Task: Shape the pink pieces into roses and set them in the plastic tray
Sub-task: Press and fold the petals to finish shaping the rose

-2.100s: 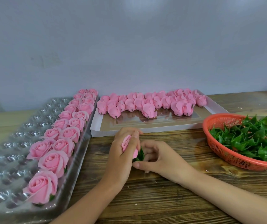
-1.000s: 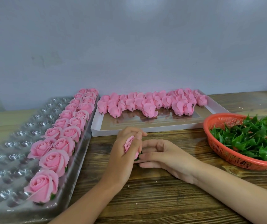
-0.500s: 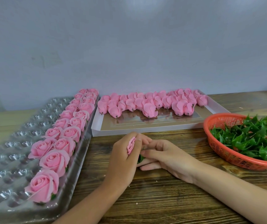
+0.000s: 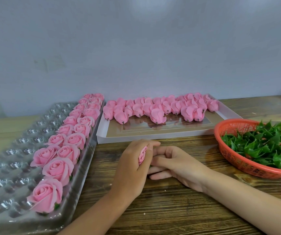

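Left hand apparently grips half-hidden pink piece.

Pink piece in left hand, right hand alongside, near plastic tray of roses.

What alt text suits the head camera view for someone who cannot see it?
A left hand grips a rolled pink piece over a wooden table, the right hand touching the left. A clear plastic tray on the left holds finished roses; a white box behind holds unshaped pink pieces; an orange basket holds green leaves.
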Demonstrator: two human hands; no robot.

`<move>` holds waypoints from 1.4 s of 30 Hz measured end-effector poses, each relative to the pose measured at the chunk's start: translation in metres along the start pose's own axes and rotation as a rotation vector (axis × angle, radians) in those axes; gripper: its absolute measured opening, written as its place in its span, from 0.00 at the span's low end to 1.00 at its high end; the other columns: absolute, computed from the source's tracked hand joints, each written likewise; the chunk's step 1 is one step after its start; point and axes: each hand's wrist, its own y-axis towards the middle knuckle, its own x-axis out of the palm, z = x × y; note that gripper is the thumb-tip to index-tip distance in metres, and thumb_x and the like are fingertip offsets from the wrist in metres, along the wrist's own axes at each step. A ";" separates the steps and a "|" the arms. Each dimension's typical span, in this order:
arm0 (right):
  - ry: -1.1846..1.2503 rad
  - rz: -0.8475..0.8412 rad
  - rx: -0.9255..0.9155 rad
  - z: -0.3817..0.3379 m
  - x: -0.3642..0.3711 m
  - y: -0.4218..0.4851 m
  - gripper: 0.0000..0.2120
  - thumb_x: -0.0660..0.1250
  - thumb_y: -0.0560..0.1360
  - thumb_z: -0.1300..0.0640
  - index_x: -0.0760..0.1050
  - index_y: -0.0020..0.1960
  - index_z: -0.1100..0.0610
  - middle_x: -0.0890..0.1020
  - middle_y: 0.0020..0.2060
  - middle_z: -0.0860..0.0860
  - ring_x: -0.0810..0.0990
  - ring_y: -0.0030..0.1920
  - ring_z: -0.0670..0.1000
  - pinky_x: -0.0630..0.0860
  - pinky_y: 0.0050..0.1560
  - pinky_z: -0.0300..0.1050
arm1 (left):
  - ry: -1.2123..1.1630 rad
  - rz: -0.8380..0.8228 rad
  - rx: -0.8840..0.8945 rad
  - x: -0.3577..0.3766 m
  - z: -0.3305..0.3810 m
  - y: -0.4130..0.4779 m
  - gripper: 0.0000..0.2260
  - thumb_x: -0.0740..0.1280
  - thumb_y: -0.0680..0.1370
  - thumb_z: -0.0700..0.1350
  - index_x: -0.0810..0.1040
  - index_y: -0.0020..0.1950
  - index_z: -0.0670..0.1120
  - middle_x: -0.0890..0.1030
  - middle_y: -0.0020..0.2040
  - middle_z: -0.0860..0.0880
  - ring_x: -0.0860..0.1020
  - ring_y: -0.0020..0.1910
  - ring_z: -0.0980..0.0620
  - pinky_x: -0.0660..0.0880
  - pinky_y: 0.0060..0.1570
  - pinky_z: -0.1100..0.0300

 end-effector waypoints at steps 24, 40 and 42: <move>0.083 -0.013 0.044 -0.002 -0.001 0.001 0.09 0.67 0.78 0.67 0.78 0.57 0.65 0.86 0.49 0.59 0.86 0.50 0.52 0.81 0.46 0.36 | -0.144 0.100 0.046 -0.001 -0.003 0.003 0.16 0.53 0.81 0.54 0.79 0.56 0.56 0.80 0.54 0.60 0.76 0.61 0.57 0.68 0.59 0.69; 0.050 -0.021 -0.009 -0.001 0.000 -0.001 0.08 0.65 0.78 0.67 0.81 0.54 0.60 0.87 0.48 0.54 0.86 0.51 0.50 0.81 0.49 0.36 | -0.082 0.049 -0.007 0.002 -0.007 0.003 0.15 0.55 0.82 0.51 0.80 0.56 0.55 0.78 0.55 0.60 0.74 0.60 0.60 0.70 0.60 0.65; 0.048 -0.022 -0.018 0.000 0.000 -0.001 0.09 0.65 0.79 0.67 0.81 0.55 0.60 0.87 0.49 0.55 0.86 0.51 0.50 0.81 0.50 0.37 | -0.061 0.050 -0.022 0.002 -0.008 0.004 0.14 0.56 0.81 0.49 0.80 0.55 0.54 0.78 0.54 0.61 0.74 0.60 0.61 0.70 0.61 0.63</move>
